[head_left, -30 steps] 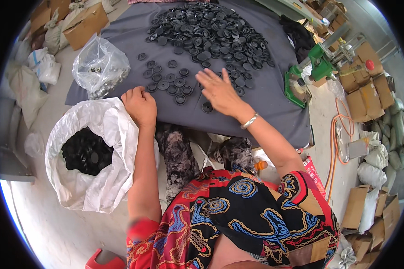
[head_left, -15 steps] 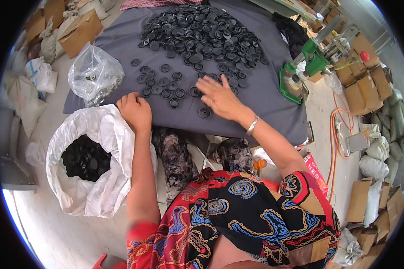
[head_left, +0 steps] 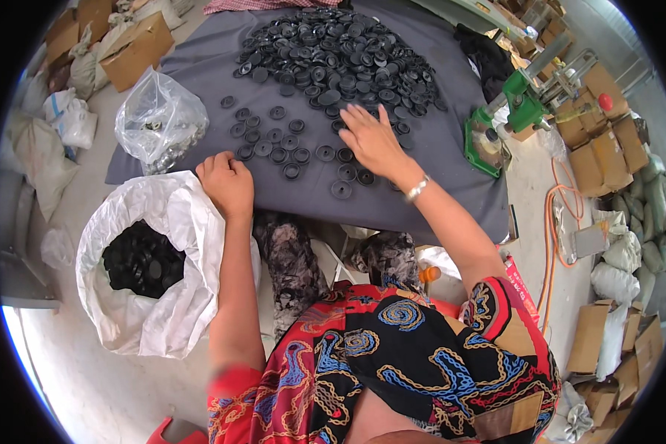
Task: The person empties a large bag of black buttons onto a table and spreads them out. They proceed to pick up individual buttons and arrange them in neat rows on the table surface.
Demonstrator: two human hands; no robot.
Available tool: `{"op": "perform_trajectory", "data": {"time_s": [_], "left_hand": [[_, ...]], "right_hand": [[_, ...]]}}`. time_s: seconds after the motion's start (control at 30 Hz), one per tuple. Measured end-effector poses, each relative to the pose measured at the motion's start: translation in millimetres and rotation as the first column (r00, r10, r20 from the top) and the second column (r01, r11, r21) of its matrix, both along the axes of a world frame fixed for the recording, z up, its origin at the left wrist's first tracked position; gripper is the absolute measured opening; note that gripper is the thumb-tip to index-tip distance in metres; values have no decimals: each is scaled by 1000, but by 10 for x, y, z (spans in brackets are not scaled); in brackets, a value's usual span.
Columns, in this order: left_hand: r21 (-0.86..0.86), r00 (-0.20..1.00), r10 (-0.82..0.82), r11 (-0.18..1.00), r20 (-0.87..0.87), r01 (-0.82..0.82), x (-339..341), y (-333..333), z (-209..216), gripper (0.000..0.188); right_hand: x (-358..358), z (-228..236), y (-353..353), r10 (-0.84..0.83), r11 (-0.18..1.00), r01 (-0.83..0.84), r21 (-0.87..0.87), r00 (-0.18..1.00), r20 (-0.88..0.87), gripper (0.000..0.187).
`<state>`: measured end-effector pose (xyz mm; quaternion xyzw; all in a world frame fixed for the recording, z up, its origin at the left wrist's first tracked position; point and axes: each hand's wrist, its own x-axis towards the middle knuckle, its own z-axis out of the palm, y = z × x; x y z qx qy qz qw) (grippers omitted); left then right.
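My right hand (head_left: 377, 144) lies open, palm down with its fingers spread, at the near edge of a large heap of round black caps (head_left: 340, 55). A few loose caps (head_left: 341, 189) lie just below it on the grey cloth. More single caps (head_left: 278, 155) are scattered between my two hands, several with their ringed hollow side up. At the table's front left edge my left hand (head_left: 226, 181) is closed, its fingers curled down. It touches the rim of a white woven sack (head_left: 152, 325); what its fingers grip is hidden. Black pieces (head_left: 144, 259) fill the sack's mouth.
A clear plastic bag (head_left: 161, 122) with small shiny metal parts stands on the table's left. To the right is a green hand press (head_left: 488, 140) with a red knob. An orange hose (head_left: 549, 244) runs over the floor. Cardboard boxes (head_left: 137, 50) and sacks line both sides.
My right hand has moved slightly right and away from me. More caps now lie apart on the cloth below it. The left hand stays at the sack's rim.
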<state>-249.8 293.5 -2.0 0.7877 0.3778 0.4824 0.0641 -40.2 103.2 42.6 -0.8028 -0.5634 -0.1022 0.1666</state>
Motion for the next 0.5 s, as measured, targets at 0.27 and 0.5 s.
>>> {"op": "perform_trajectory", "data": {"time_s": [0.27, 0.5], "left_hand": [[-10, 1000, -3, 1000, 25, 3, 24, 28, 3, 11], [-1, 999, -13, 1000, 53, 13, 5, 44, -42, 10]], "right_hand": [[268, -162, 614, -64, 997, 67, -40, 995, 75, 50], [292, -27, 878, -66, 998, 66, 5, 989, 131, 22]]}}
